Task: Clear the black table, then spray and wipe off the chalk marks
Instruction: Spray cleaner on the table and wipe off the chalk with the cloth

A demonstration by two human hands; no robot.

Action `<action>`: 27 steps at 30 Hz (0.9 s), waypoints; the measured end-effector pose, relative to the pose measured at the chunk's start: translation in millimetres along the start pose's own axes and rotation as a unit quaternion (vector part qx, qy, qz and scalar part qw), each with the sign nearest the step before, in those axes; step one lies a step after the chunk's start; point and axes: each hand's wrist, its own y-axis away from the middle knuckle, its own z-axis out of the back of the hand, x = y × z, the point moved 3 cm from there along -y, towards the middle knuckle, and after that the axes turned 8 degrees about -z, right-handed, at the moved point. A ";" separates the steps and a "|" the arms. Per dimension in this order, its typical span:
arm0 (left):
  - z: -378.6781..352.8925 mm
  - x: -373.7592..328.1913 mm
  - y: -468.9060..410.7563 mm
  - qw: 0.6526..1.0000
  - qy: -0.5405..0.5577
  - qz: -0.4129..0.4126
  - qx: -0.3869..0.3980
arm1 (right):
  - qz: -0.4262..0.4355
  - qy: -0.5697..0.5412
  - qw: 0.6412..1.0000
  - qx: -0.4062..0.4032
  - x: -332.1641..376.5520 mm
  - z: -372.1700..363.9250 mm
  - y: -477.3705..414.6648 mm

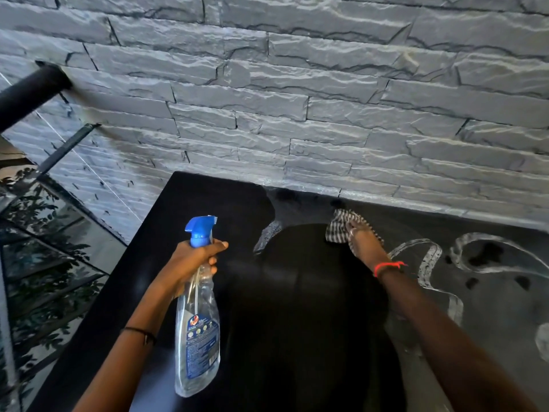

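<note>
Head view: the spray bottle [197, 316] is held over the left part of the black table [184, 209], its long axis nearly upright, with the blue nozzle on top aimed right toward the wall and the base toward the person — clear liquid shows inside. The left hand [196, 257] curls tightly round its neck, forearm reaching forward. The right hand [364, 242], arm stretched out, presses a checked cloth [338, 230] with flattish fingers onto the table near the wall — just left of the white chalk marks [427, 260].
</note>
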 end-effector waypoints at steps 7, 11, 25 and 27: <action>9.3 -8.4 -19.4 1.000 0.007 -0.011 -0.007 | 0.064 -0.001 0.998 0.002 112.0 -11.0 -34.3; 6.3 -10.3 -34.6 1.000 0.014 -0.018 -0.004 | 0.192 0.009 0.981 -0.030 138.7 -7.1 33.0; 3.9 -17.1 -62.8 0.999 0.027 -0.025 0.015 | 0.007 -0.053 0.998 -0.022 15.4 8.0 -62.6; 6.1 -17.1 -65.1 0.999 0.029 -0.024 0.011 | 0.058 -0.013 0.998 -0.003 46.6 1.2 -86.9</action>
